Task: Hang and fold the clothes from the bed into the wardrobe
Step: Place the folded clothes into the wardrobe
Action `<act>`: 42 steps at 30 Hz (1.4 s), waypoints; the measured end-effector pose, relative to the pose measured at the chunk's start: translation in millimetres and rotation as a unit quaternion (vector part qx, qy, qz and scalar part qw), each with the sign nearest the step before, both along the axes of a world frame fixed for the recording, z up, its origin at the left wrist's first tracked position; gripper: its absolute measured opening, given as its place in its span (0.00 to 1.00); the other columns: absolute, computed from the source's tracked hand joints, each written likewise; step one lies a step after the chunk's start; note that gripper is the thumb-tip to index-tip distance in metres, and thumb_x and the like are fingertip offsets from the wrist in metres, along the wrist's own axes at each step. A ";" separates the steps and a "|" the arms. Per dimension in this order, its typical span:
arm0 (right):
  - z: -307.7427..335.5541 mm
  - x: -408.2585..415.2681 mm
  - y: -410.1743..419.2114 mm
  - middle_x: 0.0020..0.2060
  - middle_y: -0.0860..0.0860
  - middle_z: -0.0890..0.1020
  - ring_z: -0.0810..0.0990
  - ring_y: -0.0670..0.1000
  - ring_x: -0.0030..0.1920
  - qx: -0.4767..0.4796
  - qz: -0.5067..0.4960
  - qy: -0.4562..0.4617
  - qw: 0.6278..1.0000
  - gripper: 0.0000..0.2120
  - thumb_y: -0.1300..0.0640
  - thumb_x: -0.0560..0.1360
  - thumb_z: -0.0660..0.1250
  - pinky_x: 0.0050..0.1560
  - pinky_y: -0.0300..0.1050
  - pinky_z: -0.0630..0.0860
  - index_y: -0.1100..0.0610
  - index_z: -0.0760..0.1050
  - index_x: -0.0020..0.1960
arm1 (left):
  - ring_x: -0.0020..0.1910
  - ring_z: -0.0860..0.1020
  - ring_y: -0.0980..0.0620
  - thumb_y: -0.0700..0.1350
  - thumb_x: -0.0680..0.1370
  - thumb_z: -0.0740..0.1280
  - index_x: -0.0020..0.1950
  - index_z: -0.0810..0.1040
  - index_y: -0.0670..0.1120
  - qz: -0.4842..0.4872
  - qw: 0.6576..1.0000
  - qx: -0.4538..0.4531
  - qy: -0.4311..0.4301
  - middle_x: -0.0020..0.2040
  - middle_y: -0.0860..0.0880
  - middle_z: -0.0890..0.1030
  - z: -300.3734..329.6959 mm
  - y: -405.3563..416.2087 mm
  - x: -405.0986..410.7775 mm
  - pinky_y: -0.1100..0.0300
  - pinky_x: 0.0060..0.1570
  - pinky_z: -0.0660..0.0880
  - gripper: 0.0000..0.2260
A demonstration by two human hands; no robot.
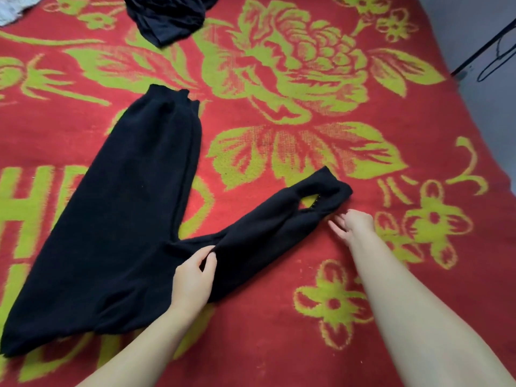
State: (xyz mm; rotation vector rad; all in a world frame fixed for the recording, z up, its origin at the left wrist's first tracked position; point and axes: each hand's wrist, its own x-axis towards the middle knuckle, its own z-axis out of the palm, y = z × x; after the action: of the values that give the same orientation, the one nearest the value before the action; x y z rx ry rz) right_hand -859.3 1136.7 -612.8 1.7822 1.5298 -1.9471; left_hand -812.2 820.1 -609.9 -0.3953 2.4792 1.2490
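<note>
Garment point(111, 208) black, flat on blanket point(307, 344); left hand point(192, 277) pinches its sleeve; right hand point(351, 224) loosely spread beside cuff.

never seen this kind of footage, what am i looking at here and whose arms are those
There is no machine here. One wide-angle camera sits on a person's head and looks down, so the two bare arms are the wearer's own. Below them is a bed covered by a red blanket with green flowers. A black knitted garment lies spread flat on it. The left hand pinches the cloth where a narrower part branches off; the right hand is open, just beside that part's end. Farther up lies another dark garment, bunched, and a scrap of pale cloth in the corner.
</note>
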 end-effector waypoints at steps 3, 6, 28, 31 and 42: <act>0.6 -8.9 -14.6 0.44 0.57 0.78 0.80 0.50 0.38 -0.030 -0.008 0.008 0.999 0.16 0.69 0.80 0.54 0.21 0.35 0.73 0.60 0.68 0.65 | 0.50 0.76 0.57 0.43 0.80 0.63 0.60 0.80 0.47 -0.004 1.000 -0.003 -0.003 0.50 0.56 0.81 2.3 -0.5 1.9 0.64 0.50 0.67 0.12; 4.9 -19.0 -23.9 0.49 0.54 0.79 0.78 0.47 0.34 0.004 0.113 -0.005 0.994 0.16 0.56 0.78 0.65 0.20 0.33 0.69 0.58 0.70 0.64 | 0.51 0.77 0.55 0.41 0.79 0.62 0.60 0.80 0.46 -0.024 1.000 -0.019 0.008 0.51 0.55 0.81 4.8 0.7 0.4 0.63 0.51 0.67 0.12; -15.6 -11.4 -10.4 0.51 0.58 0.81 0.80 0.54 0.47 -0.047 0.079 0.051 0.994 0.17 0.60 0.73 0.71 0.40 0.45 0.75 0.61 0.73 0.60 | 0.42 0.77 0.50 0.43 0.80 0.62 0.51 0.80 0.47 -0.172 0.969 0.161 -0.079 0.40 0.50 0.81 1.1 137.0 -116.4 0.57 0.44 0.71 0.07; -23.4 -0.5 -2.1 0.52 0.57 0.78 0.77 0.54 0.47 0.051 0.045 -0.013 0.998 0.21 0.58 0.73 0.71 0.36 0.43 0.73 0.61 0.69 0.62 | 0.51 0.79 0.49 0.45 0.81 0.62 0.61 0.77 0.51 -0.222 0.967 0.119 0.041 0.48 0.52 0.82 13.8 132.1 -110.8 0.58 0.50 0.71 0.11; -17.9 13.4 -8.6 0.58 0.50 0.79 0.80 0.51 0.55 0.006 0.178 0.065 0.982 0.25 0.39 0.75 0.65 0.50 0.50 0.78 0.51 0.68 0.66 | 0.71 0.59 0.45 0.58 0.80 0.57 0.78 0.42 0.55 -0.553 0.799 -0.218 0.096 0.73 0.44 0.58 -16.0 144.4 -43.6 0.51 0.64 0.62 0.33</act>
State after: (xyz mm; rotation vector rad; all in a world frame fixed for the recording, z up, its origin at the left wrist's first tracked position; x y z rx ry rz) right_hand -845.9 1128.2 -630.7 1.2910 1.7594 -1.9049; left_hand -855.9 964.4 -626.0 1.0176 2.3936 0.2196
